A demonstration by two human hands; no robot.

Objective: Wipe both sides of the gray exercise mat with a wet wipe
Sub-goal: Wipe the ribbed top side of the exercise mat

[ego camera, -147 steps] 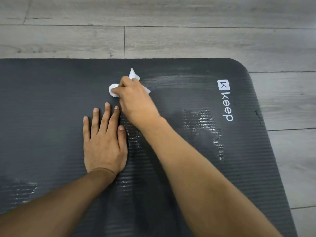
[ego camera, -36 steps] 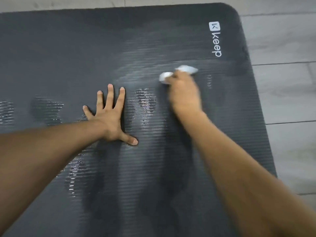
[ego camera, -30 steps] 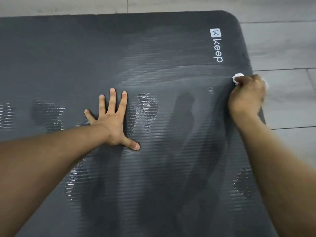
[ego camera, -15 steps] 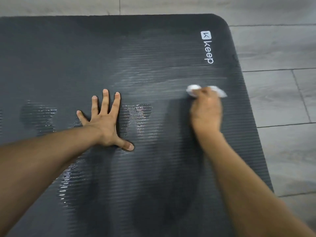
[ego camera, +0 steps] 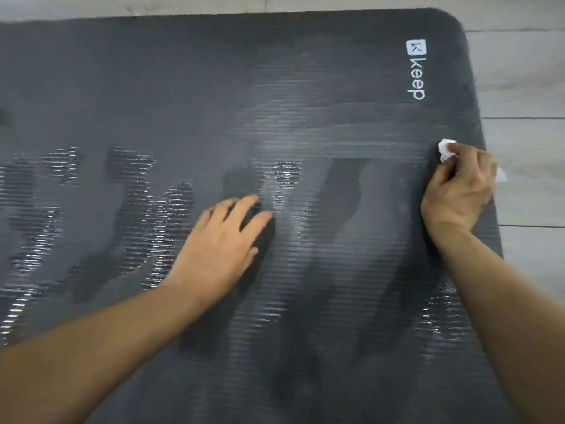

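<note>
Gray plank floor (ego camera: 526, 87) lies under the mat (ego camera: 214, 87), which is spread flat and fills most of the view, with its rounded far right corner and the white "keep" logo (ego camera: 416, 70) visible. The mat surface is ribbed; glossy wet streaks and patches cover its middle band and left part, while the far strip above the streaks looks dull and dry. The right hand (ego camera: 458, 185) sits at the right edge of the mat, fingers curled around the crumpled white wipe (ego camera: 447, 149), which protrudes beyond the knuckles and presses on the mat edge. The left hand (ego camera: 221, 240) is near the mat's middle with fingers extended and holding nothing; whether the palm bears fully on the mat or is just above it cannot be told because of blur. The two hands are well apart. Step in hand, as judged: wiping the upper face, with the stroke at its right-hand limit. The underside is not yet exposed, so the task appears less than half done. The next move calls for a return stroke leftward on a fresh band, with the left hand steadying the mat, before the mat is turned over.
</note>
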